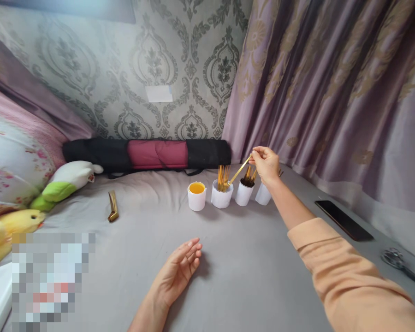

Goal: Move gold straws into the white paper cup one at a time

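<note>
My right hand (pixel 265 162) pinches the top of a thin gold strip (pixel 240 169) between thumb and fingertips. The strip slants down to the left, its lower end at the rim of a white-wrapped cup (pixel 222 199) that holds several upright gold strips (pixel 223 176). To its left stands a white cup with a yellow inside (pixel 197 203). On the right is a white cup with a dark inside (pixel 244 196), also holding gold strips. Partly hidden behind my right arm is another white cup (pixel 263 195). My left hand (pixel 182 265) lies palm-up, fingers loosely curled and apart, with nothing in it.
A folded gold piece (pixel 112 206) lies on the grey sheet (pixel 141 258) at left. Plush toys (pixel 67 180) sit beyond it. A black and maroon bag (pixel 157 153) lies along the wall. At right are a phone (pixel 344 220) and a dark-handled object (pixel 396 260).
</note>
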`<state>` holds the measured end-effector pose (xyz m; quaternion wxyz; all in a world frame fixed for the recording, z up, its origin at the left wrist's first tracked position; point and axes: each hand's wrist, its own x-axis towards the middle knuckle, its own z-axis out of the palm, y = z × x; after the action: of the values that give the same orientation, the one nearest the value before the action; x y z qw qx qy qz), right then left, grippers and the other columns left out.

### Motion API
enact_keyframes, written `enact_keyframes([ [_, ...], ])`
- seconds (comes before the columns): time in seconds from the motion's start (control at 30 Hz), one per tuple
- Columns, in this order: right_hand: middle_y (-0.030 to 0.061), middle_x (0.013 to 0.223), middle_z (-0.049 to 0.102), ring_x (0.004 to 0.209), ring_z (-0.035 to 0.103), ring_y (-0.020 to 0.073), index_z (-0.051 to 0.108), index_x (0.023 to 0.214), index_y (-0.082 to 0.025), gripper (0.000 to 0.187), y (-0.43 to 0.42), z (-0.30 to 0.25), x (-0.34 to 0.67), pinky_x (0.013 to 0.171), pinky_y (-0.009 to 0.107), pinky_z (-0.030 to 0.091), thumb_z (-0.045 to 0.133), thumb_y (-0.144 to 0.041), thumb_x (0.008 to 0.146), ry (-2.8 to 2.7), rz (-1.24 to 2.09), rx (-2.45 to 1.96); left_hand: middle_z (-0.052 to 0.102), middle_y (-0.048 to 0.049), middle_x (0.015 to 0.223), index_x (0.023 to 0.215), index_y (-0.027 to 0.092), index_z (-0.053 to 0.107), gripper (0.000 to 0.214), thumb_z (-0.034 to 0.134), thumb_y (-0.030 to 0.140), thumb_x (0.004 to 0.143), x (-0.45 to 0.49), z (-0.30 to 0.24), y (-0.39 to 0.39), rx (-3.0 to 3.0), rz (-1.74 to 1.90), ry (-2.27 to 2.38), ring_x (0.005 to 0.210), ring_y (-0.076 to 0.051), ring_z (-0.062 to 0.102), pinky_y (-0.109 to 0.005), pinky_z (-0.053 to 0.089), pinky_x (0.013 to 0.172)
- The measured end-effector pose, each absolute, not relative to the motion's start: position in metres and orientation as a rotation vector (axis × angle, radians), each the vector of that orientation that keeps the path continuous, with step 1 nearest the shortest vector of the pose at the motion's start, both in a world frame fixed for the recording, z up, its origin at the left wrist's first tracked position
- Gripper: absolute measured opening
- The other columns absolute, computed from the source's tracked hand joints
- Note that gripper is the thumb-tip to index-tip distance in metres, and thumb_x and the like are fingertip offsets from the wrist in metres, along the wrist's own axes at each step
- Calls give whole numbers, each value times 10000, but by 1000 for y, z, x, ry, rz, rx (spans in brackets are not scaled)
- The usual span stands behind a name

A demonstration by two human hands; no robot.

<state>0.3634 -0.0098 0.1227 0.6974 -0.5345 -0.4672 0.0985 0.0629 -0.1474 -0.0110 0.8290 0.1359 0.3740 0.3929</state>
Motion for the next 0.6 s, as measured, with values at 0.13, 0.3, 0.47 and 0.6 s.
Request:
enact_keyframes([
  [0.13,-15,655,578,561,583,97,573,825,-162,171,-5,120,361,535,251,533,558,-278,700,-1084,235,-1181,613,-98,942,989,88,615,293,641,157,705,63,-11,-147,289,836,798,752,-124,589,-222,497,656],
  [0.3,-12,655,580,566,581,100,574,805,-155,162,-3,118,357,543,258,533,564,-268,689,-1109,263,-1192,615,-92,920,987,88,613,289,638,154,707,63,-12,-148,284,838,791,733,-118,588,-219,497,643],
  [0.47,-17,648,581,545,569,89,571,801,-157,164,-1,115,355,550,260,529,570,-272,684,-1128,305,-1216,621,-90,901,988,89,608,277,625,148,718,64,-12,-148,279,838,783,716,-112,593,-216,499,636],
  [0.6,-14,643,587,530,564,83,573,798,-156,169,2,111,354,545,253,522,568,-283,687,-1151,322,-1248,622,-87,897,1004,85,599,295,625,148,718,64,-12,-147,285,841,775,715,-108,596,-212,499,636],
])
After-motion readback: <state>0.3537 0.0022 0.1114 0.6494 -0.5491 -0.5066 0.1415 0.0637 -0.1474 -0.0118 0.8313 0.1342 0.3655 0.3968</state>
